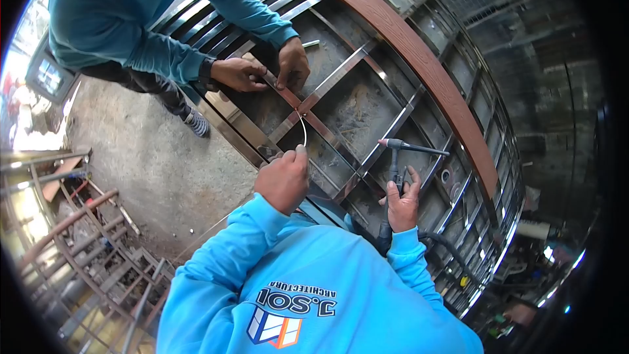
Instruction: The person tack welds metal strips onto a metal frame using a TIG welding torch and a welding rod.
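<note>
My left hand (284, 179) is closed on a thin pale rod (304, 132). The rod's far end reaches a crossing of metal bars (301, 110). To the right, my right hand (402, 202) is wrapped round the handle of a dark welding torch (395, 164), whose pinkish tip (383, 141) points left, apart from the bars. The co-worker's two hands (292, 65) are at the bar just beyond the crossing, with fingers on it.
A brown wood-grain strip (419, 46) curves over the metal frame (386, 75). The co-worker (111, 19) stands at the upper left, on the concrete floor (157, 151). Rusty pipes and bars (85, 229) lie at the lower left. A dark cable (452, 249) runs behind my right wrist.
</note>
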`<action>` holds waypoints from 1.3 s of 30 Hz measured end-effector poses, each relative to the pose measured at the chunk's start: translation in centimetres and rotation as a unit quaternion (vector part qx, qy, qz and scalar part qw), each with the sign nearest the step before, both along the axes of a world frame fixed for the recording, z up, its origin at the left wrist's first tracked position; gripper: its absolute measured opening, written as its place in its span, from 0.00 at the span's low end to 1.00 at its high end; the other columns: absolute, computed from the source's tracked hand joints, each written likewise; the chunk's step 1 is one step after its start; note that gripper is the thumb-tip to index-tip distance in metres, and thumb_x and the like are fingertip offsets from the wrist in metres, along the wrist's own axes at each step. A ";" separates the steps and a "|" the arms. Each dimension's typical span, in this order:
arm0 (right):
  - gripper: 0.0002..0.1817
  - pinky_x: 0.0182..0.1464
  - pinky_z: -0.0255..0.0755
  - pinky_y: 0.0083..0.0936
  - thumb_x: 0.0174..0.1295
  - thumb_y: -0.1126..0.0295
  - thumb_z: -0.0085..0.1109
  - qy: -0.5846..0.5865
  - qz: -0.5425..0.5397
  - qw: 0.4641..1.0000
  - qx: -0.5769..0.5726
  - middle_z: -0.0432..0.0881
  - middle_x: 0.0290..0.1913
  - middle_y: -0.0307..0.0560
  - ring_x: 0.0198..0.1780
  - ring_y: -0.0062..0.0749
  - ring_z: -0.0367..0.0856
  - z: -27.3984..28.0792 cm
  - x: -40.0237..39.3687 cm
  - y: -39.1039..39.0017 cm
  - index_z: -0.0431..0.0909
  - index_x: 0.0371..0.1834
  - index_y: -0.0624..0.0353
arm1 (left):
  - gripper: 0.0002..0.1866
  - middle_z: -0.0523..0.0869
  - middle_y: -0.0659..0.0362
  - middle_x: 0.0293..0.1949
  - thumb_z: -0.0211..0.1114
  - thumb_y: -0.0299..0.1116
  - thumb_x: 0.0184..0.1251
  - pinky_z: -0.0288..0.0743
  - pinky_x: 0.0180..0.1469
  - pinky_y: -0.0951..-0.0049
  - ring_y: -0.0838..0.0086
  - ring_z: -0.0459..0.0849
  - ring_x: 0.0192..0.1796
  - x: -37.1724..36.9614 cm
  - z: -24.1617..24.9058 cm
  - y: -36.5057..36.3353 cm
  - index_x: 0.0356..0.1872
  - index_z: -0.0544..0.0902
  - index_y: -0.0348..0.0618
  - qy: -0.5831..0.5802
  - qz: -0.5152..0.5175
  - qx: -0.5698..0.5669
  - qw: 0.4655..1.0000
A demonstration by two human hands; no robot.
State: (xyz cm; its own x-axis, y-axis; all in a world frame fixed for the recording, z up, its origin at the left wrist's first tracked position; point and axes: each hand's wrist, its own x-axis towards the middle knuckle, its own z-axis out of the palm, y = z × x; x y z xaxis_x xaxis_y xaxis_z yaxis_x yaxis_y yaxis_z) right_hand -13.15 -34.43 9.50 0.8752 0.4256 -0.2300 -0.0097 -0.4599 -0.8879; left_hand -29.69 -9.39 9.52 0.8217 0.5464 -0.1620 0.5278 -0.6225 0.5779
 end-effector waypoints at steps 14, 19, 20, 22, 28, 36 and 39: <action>0.42 0.58 0.77 0.53 0.65 0.65 0.67 -0.263 -0.126 0.918 -0.270 0.83 0.56 0.71 0.54 0.68 0.84 -8.3 0.4 -5.7 0.55 0.80 0.47 | 0.20 0.89 0.44 0.49 0.60 0.33 0.72 0.81 0.53 0.53 0.45 0.86 0.51 -1.5 -4.7 -1.1 0.63 0.82 0.45 -0.039 0.025 -0.024 0.999; 0.36 0.63 0.74 0.48 0.63 0.63 0.69 -0.244 -0.075 0.925 -0.282 0.83 0.57 0.67 0.57 0.62 0.83 -5.8 -1.0 -4.1 0.65 0.73 0.56 | 0.17 0.91 0.46 0.49 0.60 0.28 0.72 0.81 0.55 0.62 0.53 0.90 0.52 -5.9 -7.0 5.4 0.58 0.86 0.39 -0.105 0.045 -0.047 0.992; 0.34 0.63 0.75 0.48 0.63 0.62 0.69 -0.250 -0.060 0.924 -0.282 0.83 0.56 0.66 0.56 0.62 0.83 -4.5 -1.2 -4.0 0.68 0.71 0.56 | 0.17 0.91 0.46 0.49 0.60 0.28 0.72 0.81 0.54 0.63 0.56 0.90 0.51 -5.5 -5.7 6.0 0.59 0.85 0.38 -0.075 0.059 -0.032 0.995; 0.25 0.61 0.76 0.46 0.63 0.64 0.69 -0.276 -0.026 0.938 -0.209 0.83 0.53 0.60 0.54 0.55 0.84 0.8 -1.2 -2.9 0.77 0.61 0.60 | 0.17 0.91 0.44 0.47 0.61 0.28 0.73 0.82 0.52 0.66 0.59 0.92 0.49 -5.5 -6.6 7.0 0.59 0.84 0.35 -0.075 0.085 -0.020 0.993; 0.12 0.41 0.82 0.38 0.70 0.67 0.62 -0.502 0.320 0.637 0.490 0.86 0.44 0.56 0.42 0.44 0.86 24.5 -5.0 -1.0 0.82 0.51 0.64 | 0.12 0.89 0.42 0.43 0.59 0.35 0.76 0.82 0.46 0.51 0.43 0.88 0.45 -2.0 -4.4 -4.1 0.54 0.83 0.45 -0.118 -0.092 -0.115 0.982; 0.11 0.34 0.75 0.32 0.59 0.87 0.62 -0.324 0.326 0.683 0.569 0.80 0.44 0.41 0.33 0.36 0.79 28.8 -9.7 0.3 0.83 0.36 0.57 | 0.12 0.88 0.41 0.36 0.61 0.34 0.73 0.80 0.40 0.46 0.41 0.87 0.40 0.8 -4.4 -2.4 0.54 0.81 0.47 -0.077 -0.162 -0.048 0.983; 0.10 0.28 0.68 0.28 0.60 0.84 0.63 -0.318 0.302 0.705 0.557 0.79 0.41 0.39 0.31 0.33 0.76 28.4 -9.8 -0.4 0.83 0.38 0.54 | 0.12 0.89 0.42 0.36 0.61 0.34 0.73 0.80 0.39 0.47 0.42 0.88 0.39 0.4 -5.6 -1.4 0.54 0.81 0.48 -0.089 -0.173 -0.044 0.980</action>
